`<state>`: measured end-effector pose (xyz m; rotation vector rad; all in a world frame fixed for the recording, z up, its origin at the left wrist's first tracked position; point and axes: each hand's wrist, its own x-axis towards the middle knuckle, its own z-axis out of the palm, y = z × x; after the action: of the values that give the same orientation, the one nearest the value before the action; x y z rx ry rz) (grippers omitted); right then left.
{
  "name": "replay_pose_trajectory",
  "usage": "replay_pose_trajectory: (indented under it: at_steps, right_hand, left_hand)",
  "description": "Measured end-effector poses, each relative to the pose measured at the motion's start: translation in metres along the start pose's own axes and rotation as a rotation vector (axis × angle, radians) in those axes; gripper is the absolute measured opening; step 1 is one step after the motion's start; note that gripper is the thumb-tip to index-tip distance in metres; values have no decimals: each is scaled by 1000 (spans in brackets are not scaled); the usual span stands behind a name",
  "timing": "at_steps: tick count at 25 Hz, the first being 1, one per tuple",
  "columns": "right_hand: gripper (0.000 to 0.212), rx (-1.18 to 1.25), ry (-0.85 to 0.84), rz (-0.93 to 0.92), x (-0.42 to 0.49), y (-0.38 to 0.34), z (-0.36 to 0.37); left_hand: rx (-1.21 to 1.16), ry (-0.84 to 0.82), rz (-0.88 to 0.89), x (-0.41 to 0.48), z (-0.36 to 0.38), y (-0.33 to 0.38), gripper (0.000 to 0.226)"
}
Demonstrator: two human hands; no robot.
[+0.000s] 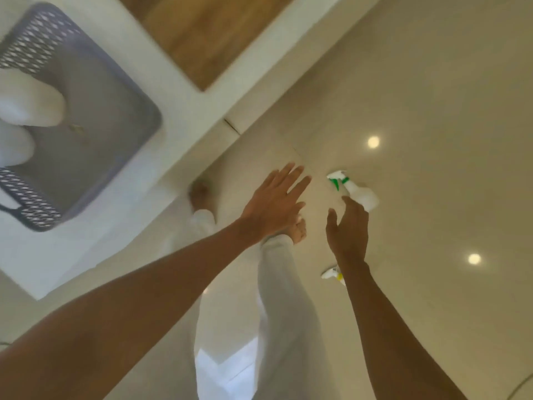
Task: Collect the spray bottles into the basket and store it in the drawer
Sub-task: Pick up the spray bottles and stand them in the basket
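Green bottle (362, 196) lies on its side on the floor (432, 96), right of centre in the frame, its trigger head pointing to the upper left. The right hand (347, 229) hovers just below it, fingers spread and loosely bent, holding nothing; whether the fingertips touch the bottle yet cannot be told. The left hand (274, 200) reaches out beside it at frame centre, fingers straight, palm down, also empty.

The step in hand looks like picking up this bottle. A good grip would wrap the body just behind the trigger, thumb on one side and fingers on the other, since the smooth round plastic may roll or slip on the glossy floor. Squeezing the trigger should be avoided.

A yellow bottle (331, 274) lies lower in the frame, mostly hidden under the right forearm, and seems to be left for afterwards. The basket (28, 44) sits at upper left on a white ledge (184, 90), well apart from both floor bottles, with white bottles (31, 108) already inside, though blurred. The person's foot (298, 230) stands between the hands; it may get in the way of the left hand more than the right. No drawer can be made out for certain.
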<state>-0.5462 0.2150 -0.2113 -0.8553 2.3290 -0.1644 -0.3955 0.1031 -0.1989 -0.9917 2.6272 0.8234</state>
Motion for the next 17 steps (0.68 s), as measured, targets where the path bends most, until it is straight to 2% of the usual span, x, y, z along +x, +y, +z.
replay_pose_trajectory:
  at_steps: [4,9,12,17]
  right_hand:
    - [62,-297,-186,-80,67,80,38]
    - [68,-459,-304,-40,156,150,104]
    - [65,-449,-299,31,208,175,139]
    - [45,-598,-208,-23,268,198,177]
  left_hand:
    - [190,-218,29,69,102,32,70]
    - [217,-318,92,138,209,37,72]
    - [273,-356,102,171,253,25,72]
    - [184,-412,71,203,295,10,70]
